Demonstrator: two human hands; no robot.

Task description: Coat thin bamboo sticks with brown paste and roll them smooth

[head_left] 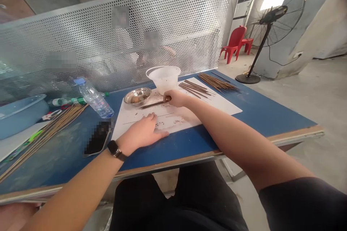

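My left hand (142,132) lies flat on a sheet of white paper (217,106), fingers spread and holding nothing. My right hand (176,98) grips the end of a thin dark-brown stick (153,105), which lies low over the paper. Near that hand stand a dented steel bowl (137,95) with small lumps inside and a white plastic tub (164,79). Several loose brown sticks (195,89) rest on the paper's far side, and a larger pile of sticks (217,81) lies beyond them.
The blue wood-edged table (244,126) also bears a smartphone (97,139), a water bottle (94,98), a long stick bundle (46,133) and a pale blue basin (18,115). Two people sit behind a perforated metal screen (173,18). A floor fan (273,14) and red chair (234,43) stand right.
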